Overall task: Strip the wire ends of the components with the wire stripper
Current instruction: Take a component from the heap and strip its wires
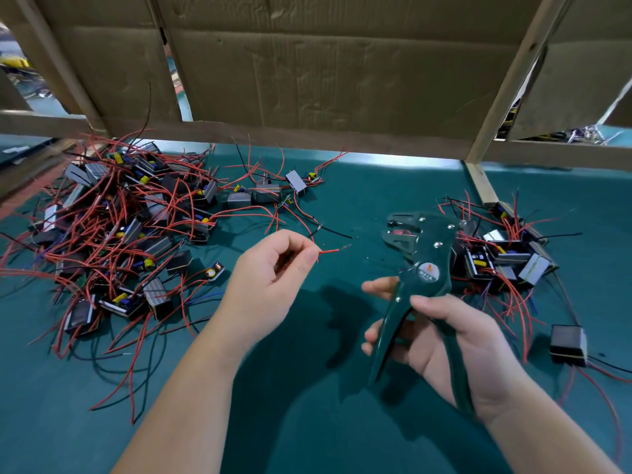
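Evidently the left hand pinched a red wire; the right hand gripped the wire stripper, whose jaws, at two o'clock, probably needed squaring onto the tip.

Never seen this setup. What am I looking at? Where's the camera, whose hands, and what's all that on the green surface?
There is no robot here. It is a single picture from a camera worn on a person's head, looking down at their own two bare hands. The left hand pinches a red wire whose tip looks bare. The right hand grips a green wire stripper by its handles; the wire is not in its jaws. On the green table lie small components trailing red and black wires: a big pile on the left, a smaller pile on the right, and a lone component at far right. Cardboard walls off the back.
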The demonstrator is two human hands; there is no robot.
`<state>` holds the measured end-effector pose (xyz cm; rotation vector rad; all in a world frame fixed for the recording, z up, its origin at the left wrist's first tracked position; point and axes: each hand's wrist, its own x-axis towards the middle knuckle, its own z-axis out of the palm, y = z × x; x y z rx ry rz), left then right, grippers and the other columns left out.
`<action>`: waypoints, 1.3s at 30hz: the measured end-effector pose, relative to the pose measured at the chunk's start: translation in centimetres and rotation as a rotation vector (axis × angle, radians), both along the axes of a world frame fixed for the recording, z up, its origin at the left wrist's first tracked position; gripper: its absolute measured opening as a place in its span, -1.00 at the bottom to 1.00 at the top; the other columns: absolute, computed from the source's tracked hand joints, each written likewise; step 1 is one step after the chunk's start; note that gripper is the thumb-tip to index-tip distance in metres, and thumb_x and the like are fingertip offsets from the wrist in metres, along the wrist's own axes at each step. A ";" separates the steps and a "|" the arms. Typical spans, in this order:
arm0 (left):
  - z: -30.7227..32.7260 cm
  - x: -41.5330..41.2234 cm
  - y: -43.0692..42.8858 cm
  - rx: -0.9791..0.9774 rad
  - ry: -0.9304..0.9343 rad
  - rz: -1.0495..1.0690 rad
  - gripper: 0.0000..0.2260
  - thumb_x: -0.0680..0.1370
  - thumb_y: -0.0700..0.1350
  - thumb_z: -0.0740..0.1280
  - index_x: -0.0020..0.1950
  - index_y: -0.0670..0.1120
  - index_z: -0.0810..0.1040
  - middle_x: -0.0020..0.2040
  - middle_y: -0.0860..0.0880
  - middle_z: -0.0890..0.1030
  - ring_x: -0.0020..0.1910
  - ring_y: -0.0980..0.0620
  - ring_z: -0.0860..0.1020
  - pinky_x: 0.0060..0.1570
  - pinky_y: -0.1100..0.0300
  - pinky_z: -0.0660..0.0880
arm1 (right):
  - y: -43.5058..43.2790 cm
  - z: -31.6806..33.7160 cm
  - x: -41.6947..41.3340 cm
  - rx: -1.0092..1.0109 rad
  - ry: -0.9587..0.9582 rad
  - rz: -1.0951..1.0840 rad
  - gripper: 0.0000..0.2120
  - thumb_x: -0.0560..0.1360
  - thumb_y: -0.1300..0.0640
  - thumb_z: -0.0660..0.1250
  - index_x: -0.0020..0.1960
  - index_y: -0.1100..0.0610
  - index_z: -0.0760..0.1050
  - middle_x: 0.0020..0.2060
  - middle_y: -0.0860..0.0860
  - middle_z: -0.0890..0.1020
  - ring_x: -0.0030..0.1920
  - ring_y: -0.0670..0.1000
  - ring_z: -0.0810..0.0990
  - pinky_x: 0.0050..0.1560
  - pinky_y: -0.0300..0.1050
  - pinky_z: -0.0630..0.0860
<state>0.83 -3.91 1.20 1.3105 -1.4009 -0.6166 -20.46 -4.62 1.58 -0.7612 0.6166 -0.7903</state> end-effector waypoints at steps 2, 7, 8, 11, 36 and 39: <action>0.4 -0.9 0.0 0.013 0.165 0.001 -0.86 0.55 -0.06 0.33 -0.22 0.04 0.54 -0.37 0.14 0.48 -0.42 0.17 0.38 -0.34 0.32 0.39 | 0.3 -0.1 0.4 -0.013 -0.006 0.060 -0.31 0.10 0.04 0.61 0.15 0.34 0.57 -0.19 0.35 0.54 -0.24 0.27 0.60 -0.16 0.20 0.56; 1.2 -3.1 -0.3 0.166 1.021 -0.006 -0.86 0.63 -0.11 0.16 -0.09 -0.10 0.44 -0.34 0.01 0.61 -0.41 0.10 0.52 -0.47 0.17 0.51 | 1.5 -0.3 1.5 -0.029 -0.055 0.236 -0.39 0.21 0.08 0.57 0.19 0.30 0.55 -0.26 0.35 0.56 -0.21 0.27 0.61 -0.10 0.21 0.53; 1.1 -3.3 -0.3 0.201 1.107 -0.023 -0.88 0.63 -0.08 0.16 -0.05 -0.08 0.43 -0.31 0.01 0.61 -0.37 0.09 0.52 -0.53 0.18 0.45 | 1.6 -0.3 1.7 -0.040 -0.051 0.267 -0.40 0.24 0.08 0.55 0.21 0.28 0.54 -0.25 0.35 0.57 -0.20 0.26 0.61 -0.08 0.21 0.53; 0.8 -3.4 -0.3 0.252 1.239 -0.045 -0.89 0.50 0.03 0.24 -0.05 0.03 0.44 -0.20 0.02 0.56 -0.37 0.08 0.49 -0.55 0.30 0.34 | 1.8 -0.4 2.3 -0.051 -0.029 0.281 -0.47 0.27 0.16 0.47 0.23 0.25 0.54 -0.25 0.34 0.56 -0.21 0.25 0.60 -0.06 0.21 0.52; 0.9 5.9 -3.8 0.026 -0.893 0.826 -0.46 0.34 -0.37 0.29 0.30 -0.04 0.49 0.25 -0.11 0.47 0.14 -0.23 0.39 0.08 -0.05 0.20 | -1.0 0.2 -3.7 -0.393 0.429 -0.353 -0.87 0.52 0.27 0.31 0.06 0.14 0.54 -0.29 0.11 0.68 -0.19 0.26 0.67 -0.12 0.44 0.56; 1.8 7.9 -4.1 -0.073 -1.013 0.649 -0.47 0.33 -0.40 0.29 0.26 -0.07 0.54 0.11 -0.08 0.59 0.09 -0.19 0.48 0.07 -0.02 0.26 | -0.8 0.1 -3.7 -0.462 0.338 -0.369 -0.83 0.52 0.30 0.29 0.08 0.19 0.55 -0.36 0.08 0.65 -0.19 0.24 0.67 -0.12 0.27 0.62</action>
